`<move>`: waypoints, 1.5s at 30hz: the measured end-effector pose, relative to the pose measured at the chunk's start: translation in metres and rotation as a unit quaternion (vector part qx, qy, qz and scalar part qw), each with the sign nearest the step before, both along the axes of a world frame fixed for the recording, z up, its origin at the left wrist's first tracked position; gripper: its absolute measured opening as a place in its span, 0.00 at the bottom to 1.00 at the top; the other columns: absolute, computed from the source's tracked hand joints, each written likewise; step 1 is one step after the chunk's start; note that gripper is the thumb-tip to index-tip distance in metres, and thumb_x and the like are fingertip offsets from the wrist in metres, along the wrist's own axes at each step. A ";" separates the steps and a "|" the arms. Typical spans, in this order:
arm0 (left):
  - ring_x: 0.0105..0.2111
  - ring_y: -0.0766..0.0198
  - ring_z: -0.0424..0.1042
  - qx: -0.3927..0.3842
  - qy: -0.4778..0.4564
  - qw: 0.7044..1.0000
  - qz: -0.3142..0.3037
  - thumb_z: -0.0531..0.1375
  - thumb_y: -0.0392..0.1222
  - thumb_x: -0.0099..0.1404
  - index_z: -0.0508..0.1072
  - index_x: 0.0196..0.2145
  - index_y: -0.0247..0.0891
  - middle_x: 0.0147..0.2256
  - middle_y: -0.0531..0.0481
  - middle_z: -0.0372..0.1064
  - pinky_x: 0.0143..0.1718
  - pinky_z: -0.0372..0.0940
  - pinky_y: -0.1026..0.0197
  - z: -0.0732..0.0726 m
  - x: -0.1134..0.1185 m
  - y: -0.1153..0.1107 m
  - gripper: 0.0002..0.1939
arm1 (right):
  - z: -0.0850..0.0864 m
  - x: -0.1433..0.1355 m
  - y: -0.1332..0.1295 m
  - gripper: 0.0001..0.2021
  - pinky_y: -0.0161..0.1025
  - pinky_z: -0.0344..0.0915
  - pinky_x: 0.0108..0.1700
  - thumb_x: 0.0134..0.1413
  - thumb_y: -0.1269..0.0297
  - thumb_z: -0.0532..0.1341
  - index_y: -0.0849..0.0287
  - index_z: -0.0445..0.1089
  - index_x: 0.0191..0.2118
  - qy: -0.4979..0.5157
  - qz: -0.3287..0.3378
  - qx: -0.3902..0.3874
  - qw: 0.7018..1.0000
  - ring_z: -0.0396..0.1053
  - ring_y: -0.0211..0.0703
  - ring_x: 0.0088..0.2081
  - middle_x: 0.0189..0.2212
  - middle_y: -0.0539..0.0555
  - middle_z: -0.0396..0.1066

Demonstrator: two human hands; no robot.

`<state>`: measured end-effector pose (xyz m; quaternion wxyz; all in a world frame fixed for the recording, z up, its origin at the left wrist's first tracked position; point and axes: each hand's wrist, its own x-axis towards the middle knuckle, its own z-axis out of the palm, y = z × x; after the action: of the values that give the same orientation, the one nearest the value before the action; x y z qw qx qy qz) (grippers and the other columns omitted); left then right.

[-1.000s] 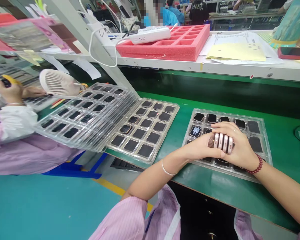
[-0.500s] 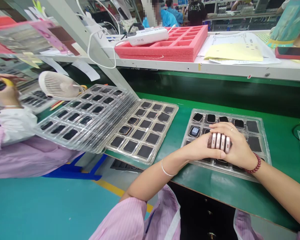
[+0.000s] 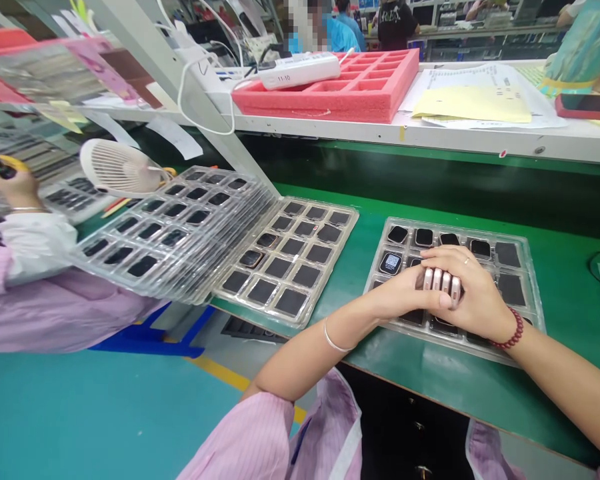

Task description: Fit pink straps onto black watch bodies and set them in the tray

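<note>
Several pinkish metal watch cases (image 3: 441,285) stand side by side in a row between my two hands. My left hand (image 3: 405,292) is closed round their left side, its thumb lying along the near side. From the right, my right hand (image 3: 477,290) wraps round the same row, with its fingers reaching over the far side. Both hands are above a clear plastic tray (image 3: 534,293) of dark-screened watches. One watch (image 3: 391,263) in that tray, left of my hands, shows a lit screen with a code. The hands hide the tray's middle.
Left of the hands lies another tray (image 3: 325,283) with dark slots and two watches. Beyond it rises a stack of clear trays (image 3: 180,230) beside a white fan (image 3: 120,167). A shelf (image 3: 460,137) with red foam (image 3: 320,103) runs behind. A co-worker's hand (image 3: 17,187) is far left.
My hands keep their hold on the row of watch cases, with only a slight shift of the view. The co-worker's hand at the far left has moved a little.
</note>
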<state>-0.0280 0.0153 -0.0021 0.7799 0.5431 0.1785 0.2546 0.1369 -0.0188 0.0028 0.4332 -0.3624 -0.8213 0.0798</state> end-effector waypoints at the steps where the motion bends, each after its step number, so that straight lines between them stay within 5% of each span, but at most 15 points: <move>1: 0.38 0.61 0.71 -0.019 -0.013 1.000 -0.006 0.73 0.55 0.50 0.75 0.36 0.33 0.35 0.48 0.71 0.42 0.66 0.59 -0.001 0.000 0.001 0.24 | 0.000 0.000 0.000 0.18 0.59 0.68 0.54 0.54 0.60 0.67 0.54 0.68 0.50 -0.008 0.001 0.004 1.000 0.71 0.59 0.51 0.49 0.61 0.74; 7: 0.33 0.65 0.68 0.021 0.051 0.998 0.023 0.75 0.50 0.48 0.75 0.34 0.33 0.31 0.51 0.69 0.36 0.64 0.63 -0.004 -0.003 -0.003 0.22 | -0.005 -0.003 -0.006 0.24 0.63 0.67 0.54 0.56 0.64 0.65 0.52 0.64 0.58 -0.078 -0.015 0.064 0.995 0.67 0.63 0.55 0.55 0.63 0.69; 11: 0.33 0.63 0.71 0.197 0.066 0.973 0.103 0.74 0.49 0.51 0.75 0.43 0.34 0.35 0.48 0.73 0.37 0.66 0.61 0.003 -0.007 -0.011 0.25 | -0.007 -0.002 -0.008 0.36 0.66 0.64 0.57 0.60 0.64 0.61 0.51 0.47 0.71 -0.058 -0.075 0.078 0.992 0.59 0.67 0.63 0.66 0.66 0.54; 15: 0.45 0.58 0.76 0.393 0.028 0.902 0.179 0.69 0.47 0.59 0.73 0.50 0.36 0.47 0.42 0.76 0.52 0.68 0.56 0.005 -0.008 -0.015 0.24 | -0.011 0.005 -0.001 0.42 0.66 0.60 0.61 0.61 0.65 0.60 0.50 0.36 0.73 0.022 -0.110 -0.017 0.993 0.56 0.63 0.65 0.68 0.65 0.50; 18: 0.50 0.57 0.76 0.530 -0.008 0.818 0.224 0.67 0.46 0.61 0.71 0.52 0.35 0.48 0.41 0.76 0.64 0.59 0.50 0.002 -0.007 -0.013 0.23 | -0.015 0.013 0.010 0.29 0.61 0.62 0.60 0.63 0.60 0.59 0.52 0.55 0.68 0.135 -0.075 -0.191 0.969 0.65 0.57 0.60 0.60 0.61 0.66; 20: 0.51 0.57 0.76 0.593 -0.007 0.768 0.240 0.66 0.46 0.63 0.70 0.52 0.36 0.48 0.41 0.77 0.68 0.53 0.48 0.001 -0.007 -0.011 0.22 | -0.016 0.019 0.016 0.19 0.58 0.64 0.60 0.66 0.52 0.55 0.53 0.70 0.56 0.221 -0.019 -0.325 0.919 0.68 0.56 0.57 0.53 0.58 0.73; 23: 0.53 0.57 0.75 0.636 0.009 0.728 0.256 0.64 0.47 0.65 0.70 0.52 0.37 0.50 0.41 0.76 0.69 0.49 0.48 0.001 -0.007 -0.008 0.20 | -0.013 0.023 0.018 0.33 0.56 0.63 0.62 0.68 0.37 0.42 0.55 0.78 0.44 0.283 0.084 -0.419 0.859 0.69 0.57 0.56 0.50 0.58 0.75; 25: 0.54 0.57 0.74 0.650 0.013 0.711 0.267 0.64 0.46 0.65 0.70 0.51 0.36 0.50 0.40 0.76 0.70 0.47 0.48 0.000 -0.006 -0.007 0.19 | -0.010 0.022 0.015 0.36 0.54 0.64 0.61 0.63 0.31 0.45 0.55 0.78 0.44 0.244 0.143 -0.400 0.872 0.69 0.58 0.57 0.51 0.57 0.75; 29: 0.54 0.57 0.74 0.661 0.011 0.696 0.279 0.61 0.44 0.67 0.71 0.50 0.35 0.49 0.40 0.76 0.70 0.46 0.48 -0.006 -0.001 -0.006 0.16 | -0.002 0.014 0.009 0.28 0.49 0.72 0.53 0.54 0.36 0.64 0.56 0.76 0.47 0.115 0.199 -0.360 0.904 0.72 0.57 0.52 0.49 0.58 0.75; 35: 0.57 0.57 0.71 0.654 0.037 0.709 0.260 0.57 0.41 0.69 0.70 0.52 0.34 0.52 0.39 0.74 0.69 0.48 0.49 -0.011 0.002 -0.006 0.16 | 0.000 0.011 0.009 0.25 0.46 0.75 0.45 0.53 0.41 0.67 0.58 0.76 0.46 0.106 0.190 -0.370 0.903 0.76 0.54 0.44 0.42 0.57 0.77; 41: 0.53 0.57 0.74 0.641 -0.003 0.719 0.267 0.64 0.47 0.66 0.69 0.51 0.35 0.49 0.38 0.76 0.67 0.55 0.48 -0.005 -0.001 -0.007 0.20 | 0.001 0.014 0.007 0.34 0.51 0.69 0.57 0.57 0.29 0.53 0.53 0.76 0.50 0.133 0.224 -0.359 0.896 0.69 0.59 0.56 0.47 0.57 0.75; 45: 0.53 0.56 0.75 0.643 -0.014 0.719 0.265 0.66 0.46 0.64 0.68 0.51 0.33 0.49 0.36 0.76 0.66 0.58 0.47 -0.002 -0.002 -0.007 0.22 | -0.014 0.019 0.006 0.37 0.54 0.57 0.67 0.60 0.28 0.46 0.52 0.75 0.52 0.180 0.197 -0.391 0.881 0.60 0.58 0.64 0.53 0.57 0.72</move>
<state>-0.0296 0.0086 -0.0042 0.1468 0.8406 0.0976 0.5122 0.1556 -0.0124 -0.0108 0.3725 -0.3123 -0.6856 0.5420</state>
